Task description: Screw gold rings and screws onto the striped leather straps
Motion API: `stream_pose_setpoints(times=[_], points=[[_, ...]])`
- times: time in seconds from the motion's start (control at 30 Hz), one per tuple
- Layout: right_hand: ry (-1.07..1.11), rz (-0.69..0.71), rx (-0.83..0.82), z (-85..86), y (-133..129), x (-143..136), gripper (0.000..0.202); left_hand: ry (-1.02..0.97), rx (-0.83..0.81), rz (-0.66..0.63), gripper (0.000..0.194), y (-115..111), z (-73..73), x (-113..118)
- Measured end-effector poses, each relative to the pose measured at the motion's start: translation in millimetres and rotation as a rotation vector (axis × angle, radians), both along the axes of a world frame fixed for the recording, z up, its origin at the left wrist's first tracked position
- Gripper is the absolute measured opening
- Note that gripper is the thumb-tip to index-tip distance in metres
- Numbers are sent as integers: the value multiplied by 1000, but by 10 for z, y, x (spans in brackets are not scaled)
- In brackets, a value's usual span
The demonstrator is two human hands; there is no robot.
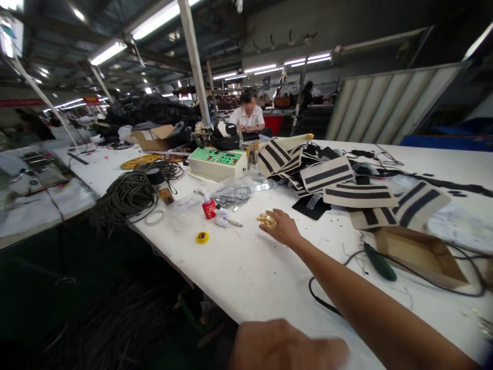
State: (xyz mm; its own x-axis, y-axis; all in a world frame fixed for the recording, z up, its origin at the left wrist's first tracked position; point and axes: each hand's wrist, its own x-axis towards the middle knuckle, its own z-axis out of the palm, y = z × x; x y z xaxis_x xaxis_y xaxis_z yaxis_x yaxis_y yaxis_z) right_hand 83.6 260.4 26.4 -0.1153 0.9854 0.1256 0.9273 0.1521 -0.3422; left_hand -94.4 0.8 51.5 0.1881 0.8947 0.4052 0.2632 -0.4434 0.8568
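A small pile of gold-coloured metal pieces (266, 220) lies on the white table. My right hand (282, 227) reaches in from the right, fingers spread around the near side of the pile and touching its edge. At the bottom edge, close to the camera, my left hand (288, 347) is blurred and partly cut off. It is over the table's front edge, and whether it holds anything cannot be made out. Left of the pile are a red bottle (208, 208), a white-wrapped piece with a pointed tip (227, 220) and a yellow tape roll (202, 237).
Striped fabric pieces (358, 195) are heaped at the right, behind a shallow cardboard box (419, 254) and a green-handled tool (380, 262) with a black cable. A green-topped machine (218, 163) stands behind. Coiled cord (125, 195) lies at the left. A person (247, 115) sits beyond the table.
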Motion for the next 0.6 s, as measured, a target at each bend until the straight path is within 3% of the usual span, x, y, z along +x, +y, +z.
stream_pose_setpoints(times=[0.07,0.17,0.27,0.37,0.5,0.6], points=[[-29,-3,-20,-96,262,-59,70,5,25,17,28,244,-31,-64],[-82,41,-30,-198,453,-122,57,66,-48,123,27,590,-285,-240],[-131,106,-4,-208,402,-124,38,123,-146,335,27,855,-633,-534],[-159,168,7,-142,210,-40,31,166,-97,502,26,1078,-843,-930],[-114,211,53,-23,48,4,24,164,-100,642,27,1394,-860,-1465],[73,269,158,83,159,-315,33,28,-214,671,33,1599,-840,-1698]])
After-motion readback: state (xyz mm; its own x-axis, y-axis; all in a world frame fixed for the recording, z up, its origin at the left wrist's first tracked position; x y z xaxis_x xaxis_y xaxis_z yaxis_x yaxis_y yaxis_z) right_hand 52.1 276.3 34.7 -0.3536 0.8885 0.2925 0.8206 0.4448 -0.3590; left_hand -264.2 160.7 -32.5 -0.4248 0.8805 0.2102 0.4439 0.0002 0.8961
